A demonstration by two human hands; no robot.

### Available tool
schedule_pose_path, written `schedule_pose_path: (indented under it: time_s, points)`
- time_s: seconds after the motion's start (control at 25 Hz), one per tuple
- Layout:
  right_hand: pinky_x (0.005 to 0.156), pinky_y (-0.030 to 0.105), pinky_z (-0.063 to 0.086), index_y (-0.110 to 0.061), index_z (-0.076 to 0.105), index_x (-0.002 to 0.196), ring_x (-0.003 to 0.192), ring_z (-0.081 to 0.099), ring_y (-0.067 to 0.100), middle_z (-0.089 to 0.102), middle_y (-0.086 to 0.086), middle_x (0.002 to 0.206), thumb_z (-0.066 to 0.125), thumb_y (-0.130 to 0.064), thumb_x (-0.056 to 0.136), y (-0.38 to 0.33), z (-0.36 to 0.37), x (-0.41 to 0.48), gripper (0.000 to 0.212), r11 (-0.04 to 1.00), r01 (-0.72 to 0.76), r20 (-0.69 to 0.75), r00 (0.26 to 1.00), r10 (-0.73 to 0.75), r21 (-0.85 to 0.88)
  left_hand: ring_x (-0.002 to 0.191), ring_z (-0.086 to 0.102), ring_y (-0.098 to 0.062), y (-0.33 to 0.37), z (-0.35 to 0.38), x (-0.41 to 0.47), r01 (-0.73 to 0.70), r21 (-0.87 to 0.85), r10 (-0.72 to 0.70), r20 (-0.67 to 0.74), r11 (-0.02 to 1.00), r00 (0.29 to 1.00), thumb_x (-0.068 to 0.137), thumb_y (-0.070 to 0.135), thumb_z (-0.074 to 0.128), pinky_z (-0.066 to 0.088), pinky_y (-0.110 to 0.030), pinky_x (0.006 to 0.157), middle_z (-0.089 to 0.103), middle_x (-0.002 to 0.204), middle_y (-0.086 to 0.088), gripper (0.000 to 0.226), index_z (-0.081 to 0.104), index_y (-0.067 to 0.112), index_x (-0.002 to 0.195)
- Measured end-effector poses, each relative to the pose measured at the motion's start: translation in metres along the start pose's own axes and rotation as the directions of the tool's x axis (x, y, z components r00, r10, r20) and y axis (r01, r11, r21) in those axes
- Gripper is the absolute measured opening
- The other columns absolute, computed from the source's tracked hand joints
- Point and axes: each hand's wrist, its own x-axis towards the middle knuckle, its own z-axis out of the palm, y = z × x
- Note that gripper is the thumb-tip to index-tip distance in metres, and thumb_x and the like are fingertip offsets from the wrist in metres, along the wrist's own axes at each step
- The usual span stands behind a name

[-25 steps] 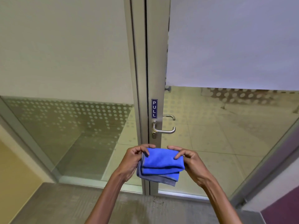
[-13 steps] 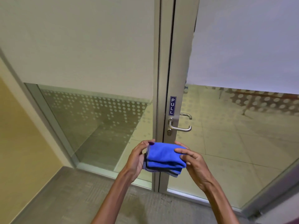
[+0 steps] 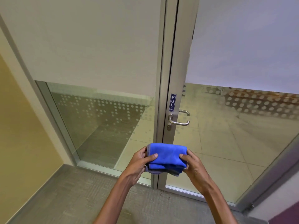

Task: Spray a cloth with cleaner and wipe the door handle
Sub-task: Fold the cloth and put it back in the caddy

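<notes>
Below door handle (image 3: 178, 121), folded cloth (image 3: 166, 156), both hands

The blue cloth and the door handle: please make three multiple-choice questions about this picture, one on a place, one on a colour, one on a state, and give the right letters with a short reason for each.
1. Where is the sign PULL in relation to the door handle?
A. Just above it
B. Below it
C. On the glass panel far to the left

2. What colour is the cloth?
A. Red
B. Blue
C. White

3. How is the cloth held?
A. Spread flat against the handle
B. Lying on the floor
C. Folded, gripped at both ends by the two hands

Answers:
1 A: the sign sits on the door frame directly over the handle.
2 B: its top face is bright blue, with a grey edge underneath.
3 C: the left hand and the right hand pinch the folded cloth below the handle, clear of it.
</notes>
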Motion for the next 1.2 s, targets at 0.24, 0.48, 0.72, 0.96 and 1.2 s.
schedule_pose_path:
  time_s: [0.24,0.48,0.72,0.96,1.2]
  points:
    - [0.075,0.05,0.064,-0.033,0.065,0.122,0.093,0.077,0.031,0.077,0.006,0.111,0.066,-0.031,0.098,-0.009,0.022,-0.075,0.024,0.988,-0.03,-0.098,0.995,0.015,-0.153,0.116,0.072,-0.026,-0.005,0.014,-0.067,0.0,0.062,0.001,-0.019,0.998,1.0,0.087,0.017,0.081,0.064,-0.044,0.088,0.073,0.129,-0.006,0.042,0.068,0.019,0.127]
    - [0.065,0.04,0.062,-0.032,0.066,0.118,0.079,0.077,0.025,0.08,0.006,0.101,0.07,-0.034,0.095,0.003,0.042,-0.135,0.023,0.983,-0.031,-0.137,0.991,0.006,-0.183,0.118,0.07,-0.034,-0.019,0.011,-0.14,0.074,0.058,-0.077,0.047,0.996,0.996,0.092,0.013,0.077,0.054,-0.06,0.102,0.073,0.128,-0.015,0.044,0.063,0.021,0.133]
    - [0.093,0.05,0.06,-0.012,0.062,0.131,0.083,0.073,0.021,0.073,0.012,0.104,0.07,-0.018,0.095,0.019,0.09,-0.141,0.037,0.983,-0.156,0.036,0.987,0.159,-0.094,0.081,0.074,-0.016,-0.017,-0.02,-0.213,0.006,0.083,0.017,-0.275,0.997,0.961,0.097,0.007,0.069,0.061,-0.032,0.075,0.077,0.107,-0.011,0.031,0.067,0.004,0.128]
    - [0.07,0.03,0.065,0.004,0.068,0.106,0.056,0.068,0.009,0.073,0.0,0.069,0.059,-0.001,0.098,0.031,0.148,-0.14,0.014,0.974,-0.205,0.217,0.951,0.221,-0.093,0.071,0.072,-0.006,-0.014,-0.048,-0.273,-0.095,0.08,0.122,-0.473,0.992,0.873,0.099,0.005,0.065,0.062,-0.025,0.067,0.077,0.093,0.004,0.02,0.071,0.023,0.105]
    - [0.067,0.032,0.065,-0.003,0.07,0.097,0.056,0.06,0.013,0.058,0.013,0.084,0.063,-0.002,0.094,0.068,0.19,-0.136,0.008,0.939,-0.245,0.27,0.913,0.308,-0.242,0.069,0.072,-0.006,-0.035,-0.067,-0.325,-0.079,0.09,0.119,-0.671,0.993,0.732,0.101,0.003,0.06,0.061,-0.021,0.059,0.076,0.095,0.002,0.024,0.071,0.024,0.109]
